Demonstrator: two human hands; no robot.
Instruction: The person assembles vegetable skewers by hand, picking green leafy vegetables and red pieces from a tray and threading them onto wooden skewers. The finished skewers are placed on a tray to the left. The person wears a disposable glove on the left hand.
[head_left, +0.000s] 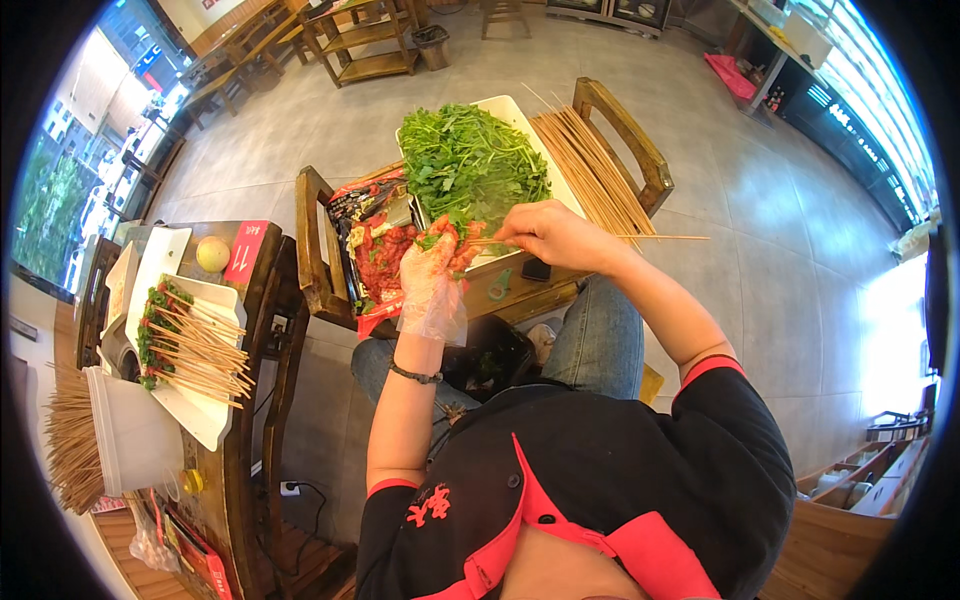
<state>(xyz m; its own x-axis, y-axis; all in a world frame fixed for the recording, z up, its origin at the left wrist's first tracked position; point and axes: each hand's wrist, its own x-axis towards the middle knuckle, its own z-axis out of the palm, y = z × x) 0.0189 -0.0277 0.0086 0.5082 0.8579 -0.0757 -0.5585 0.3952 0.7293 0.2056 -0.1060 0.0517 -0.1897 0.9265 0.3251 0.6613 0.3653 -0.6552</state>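
My left hand, in a clear plastic glove, grips a piece of red marinated meat with green leaves against it. Bare and pinched, my right hand has hold of a thin wooden skewer that runs level from the meat out to the right. Just left of the gloved hand lies an opened printed bag with more marinated meat in it. Beyond both hands, a white tray is heaped with leafy green herbs. The skewer's tip is hidden in the meat and leaves.
Loose skewers lie right of the tray on the wooden stand, near green-handled scissors and a dark object. On the left table, a white tray holds loaded skewers; a white tub of skewers stands nearby.
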